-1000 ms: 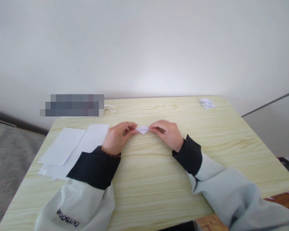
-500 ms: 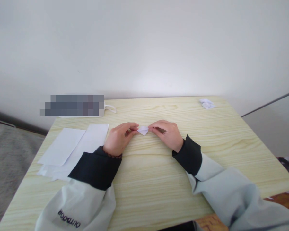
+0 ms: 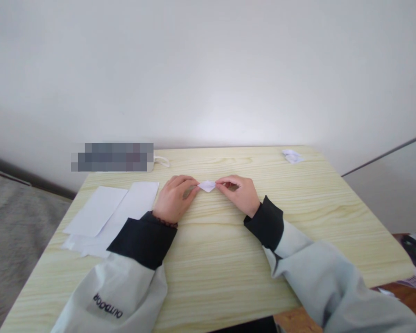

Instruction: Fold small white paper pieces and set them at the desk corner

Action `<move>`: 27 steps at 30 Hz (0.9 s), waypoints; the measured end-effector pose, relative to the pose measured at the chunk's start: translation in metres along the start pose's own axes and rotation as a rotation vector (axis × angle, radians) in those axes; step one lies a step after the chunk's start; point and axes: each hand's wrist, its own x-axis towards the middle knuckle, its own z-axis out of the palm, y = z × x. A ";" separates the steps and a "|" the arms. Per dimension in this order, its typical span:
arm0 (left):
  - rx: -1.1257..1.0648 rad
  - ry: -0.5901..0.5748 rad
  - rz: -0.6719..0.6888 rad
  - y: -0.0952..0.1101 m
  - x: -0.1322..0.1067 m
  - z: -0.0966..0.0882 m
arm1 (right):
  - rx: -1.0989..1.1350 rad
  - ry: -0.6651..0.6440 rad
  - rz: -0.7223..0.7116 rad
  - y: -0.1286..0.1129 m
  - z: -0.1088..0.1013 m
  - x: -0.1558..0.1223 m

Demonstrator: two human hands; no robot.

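Observation:
A small folded piece of white paper (image 3: 207, 186) lies on the light wooden table (image 3: 222, 259), a little past its middle. My left hand (image 3: 175, 198) pinches the paper's left tip with curled fingers. My right hand (image 3: 238, 193) pinches its right tip the same way. Both wrists rest on the tabletop, in dark cuffs and pale grey sleeves.
Several white paper sheets (image 3: 107, 212) lie overlapped on the table's left side. Small folded white paper pieces (image 3: 291, 156) sit at the far right corner. A blurred object with a white cord (image 3: 161, 160) rests at the back left, against a white wall.
Both hands stay pinched on the small folded paper, which keeps its place between them. The view has shifted slightly, nothing else on the table has moved.

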 end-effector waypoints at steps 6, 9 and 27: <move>0.004 -0.004 0.005 -0.002 0.000 0.002 | 0.040 -0.019 0.040 0.001 0.002 -0.001; 0.015 -0.019 0.002 -0.001 0.000 0.001 | 0.049 -0.012 0.056 0.002 0.000 -0.001; 0.061 -0.186 0.089 0.011 -0.002 0.003 | -0.310 0.518 0.467 0.099 -0.144 -0.014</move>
